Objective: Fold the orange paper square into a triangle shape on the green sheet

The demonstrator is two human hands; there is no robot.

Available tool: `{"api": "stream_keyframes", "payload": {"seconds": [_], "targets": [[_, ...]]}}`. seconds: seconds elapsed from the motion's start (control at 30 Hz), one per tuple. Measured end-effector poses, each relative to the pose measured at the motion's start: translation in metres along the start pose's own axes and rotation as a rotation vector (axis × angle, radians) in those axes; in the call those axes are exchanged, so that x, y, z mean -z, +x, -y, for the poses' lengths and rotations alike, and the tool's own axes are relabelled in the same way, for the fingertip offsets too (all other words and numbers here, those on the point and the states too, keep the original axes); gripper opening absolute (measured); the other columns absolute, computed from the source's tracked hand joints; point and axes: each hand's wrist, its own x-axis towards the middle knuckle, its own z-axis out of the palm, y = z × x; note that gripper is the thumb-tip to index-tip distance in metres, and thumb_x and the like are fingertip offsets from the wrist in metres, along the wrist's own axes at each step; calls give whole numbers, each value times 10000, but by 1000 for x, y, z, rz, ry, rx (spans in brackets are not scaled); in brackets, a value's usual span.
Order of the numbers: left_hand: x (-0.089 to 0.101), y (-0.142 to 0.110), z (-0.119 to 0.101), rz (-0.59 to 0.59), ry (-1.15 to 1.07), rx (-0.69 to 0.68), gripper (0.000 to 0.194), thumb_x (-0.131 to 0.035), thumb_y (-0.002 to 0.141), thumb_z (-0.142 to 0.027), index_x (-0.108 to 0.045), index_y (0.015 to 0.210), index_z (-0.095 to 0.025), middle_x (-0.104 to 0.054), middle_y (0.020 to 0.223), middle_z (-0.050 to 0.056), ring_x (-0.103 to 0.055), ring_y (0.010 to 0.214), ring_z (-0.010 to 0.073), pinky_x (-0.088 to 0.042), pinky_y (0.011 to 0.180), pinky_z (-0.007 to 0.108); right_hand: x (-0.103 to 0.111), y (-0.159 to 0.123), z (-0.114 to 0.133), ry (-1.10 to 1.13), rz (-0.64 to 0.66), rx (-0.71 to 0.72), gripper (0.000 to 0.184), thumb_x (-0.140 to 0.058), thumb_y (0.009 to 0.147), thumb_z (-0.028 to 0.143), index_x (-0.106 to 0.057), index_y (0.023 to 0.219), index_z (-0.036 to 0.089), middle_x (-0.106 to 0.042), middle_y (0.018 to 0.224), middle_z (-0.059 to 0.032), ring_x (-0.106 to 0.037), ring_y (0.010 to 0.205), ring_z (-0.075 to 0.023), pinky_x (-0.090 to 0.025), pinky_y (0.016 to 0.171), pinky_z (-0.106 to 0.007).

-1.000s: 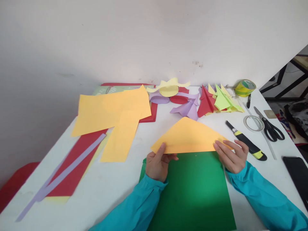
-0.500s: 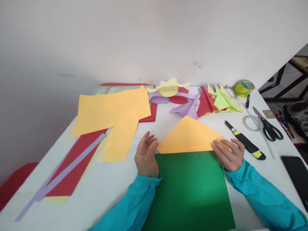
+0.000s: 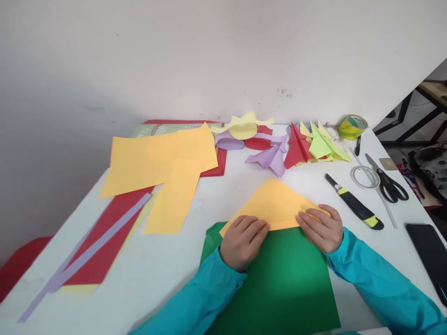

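An orange folded paper (image 3: 274,202), shaped like a triangle with a narrow folded strip along its near edge, lies over the far end of a green sheet (image 3: 286,279). My left hand (image 3: 242,242) is closed on the near edge of the orange paper, left of its middle, with the thumb and fingertips at the strip. Toward the right end of that same edge, my right hand (image 3: 323,228) pinches the paper, its fingers on top. The paper's peak points away from me, toward a purple paper plane (image 3: 270,158).
Orange sheets (image 3: 160,160), a red sheet (image 3: 111,237) and purple strips (image 3: 104,239) lie to the left. Behind stand red (image 3: 296,146) and green (image 3: 319,142) paper planes. On the right are a utility knife (image 3: 358,204), scissors (image 3: 389,186), tape (image 3: 352,126) and a phone (image 3: 428,256).
My left hand has come right and down onto the orange paper's near edge and closed on it. The paper has shifted slightly toward me, and my right hand has moved a little left along it.
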Motion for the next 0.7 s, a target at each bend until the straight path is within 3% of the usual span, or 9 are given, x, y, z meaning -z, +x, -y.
{"api": "stream_keyframes", "payload": {"seconds": [0.27, 0.5, 0.7], "targets": [[-9, -4, 1, 102, 16, 18, 157, -477, 902, -103, -626, 902, -154, -681, 857, 56, -569, 773, 168, -459, 646, 308, -13, 6, 1, 92, 97, 44, 67, -640, 811, 141, -664, 872, 158, -709, 857, -20, -597, 866, -174, -430, 799, -350], [-10, -4, -1, 173, -3, 37, 152, -469, 904, -118, -621, 911, -126, -659, 879, 70, -541, 775, 171, -454, 648, 311, -19, 7, 3, 160, 124, 89, 59, -608, 842, 138, -657, 810, 135, -612, 647, -21, -484, 638, -137, -349, 582, -304], [-9, -3, -7, 225, 33, 71, 149, -481, 896, -133, -627, 874, -121, -608, 782, 73, -511, 727, 183, -432, 614, 318, -19, 5, 1, 212, 165, 32, 84, -608, 848, 175, -651, 790, 131, -588, 646, -28, -458, 650, -149, -329, 581, -308]]}}
